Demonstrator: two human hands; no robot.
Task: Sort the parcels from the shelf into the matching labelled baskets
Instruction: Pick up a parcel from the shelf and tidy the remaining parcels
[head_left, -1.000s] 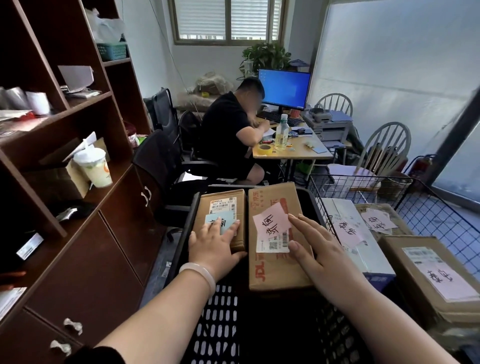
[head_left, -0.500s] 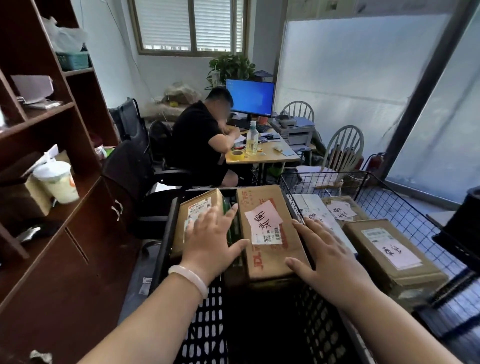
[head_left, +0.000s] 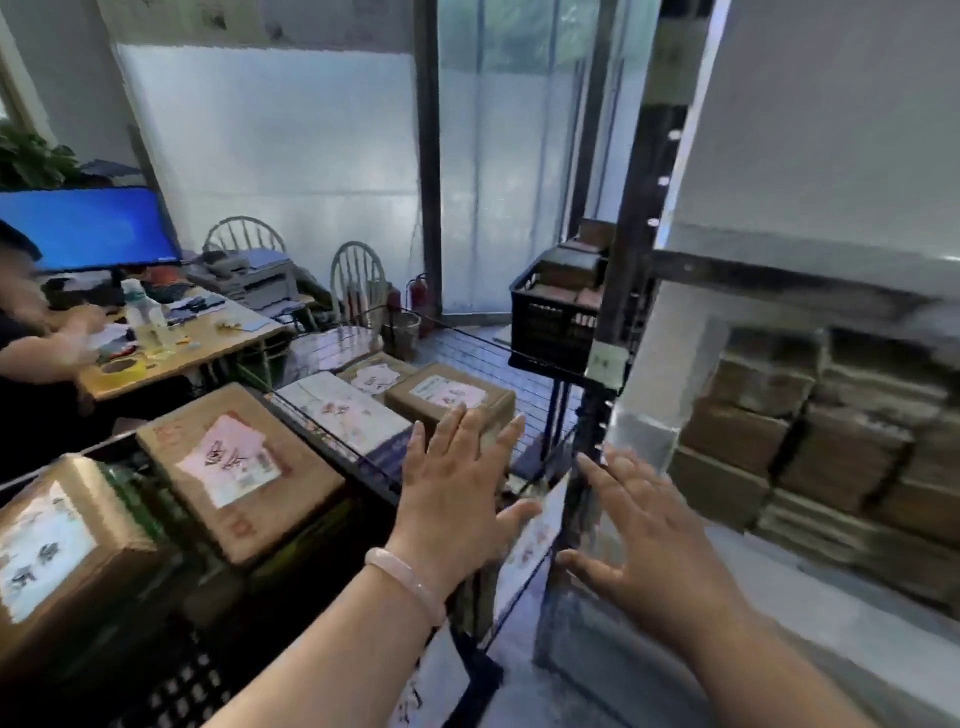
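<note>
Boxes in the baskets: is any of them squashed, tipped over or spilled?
No, nothing stands out. The boxes in the black basket and the wire basket lie label-up and look whole, though the picture is blurry.

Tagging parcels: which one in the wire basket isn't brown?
The flat white parcel by the wire basket's left wall; the box behind it and the box right of it are brown cardboard.
</note>
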